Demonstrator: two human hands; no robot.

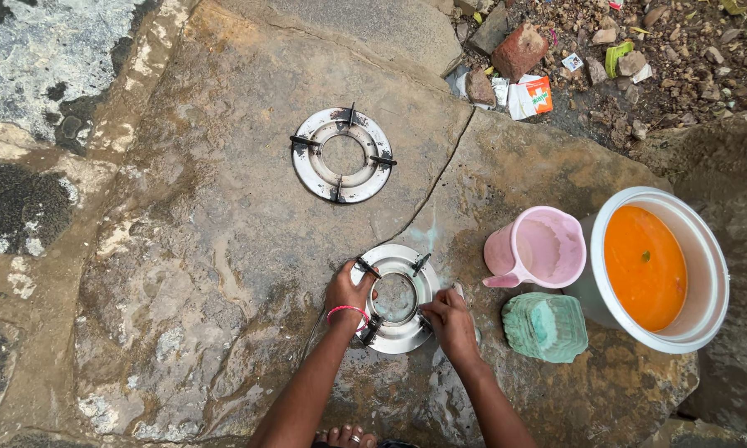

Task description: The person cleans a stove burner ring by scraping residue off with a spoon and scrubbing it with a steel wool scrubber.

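On the wet stone, both hands' fingers [358, 286] grasp the steel burner ring [396, 299] between them.

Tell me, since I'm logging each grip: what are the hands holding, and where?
The left hand grips the near steel burner ring at its left rim. The right hand rests on its lower right edge; a real grip cannot be told.
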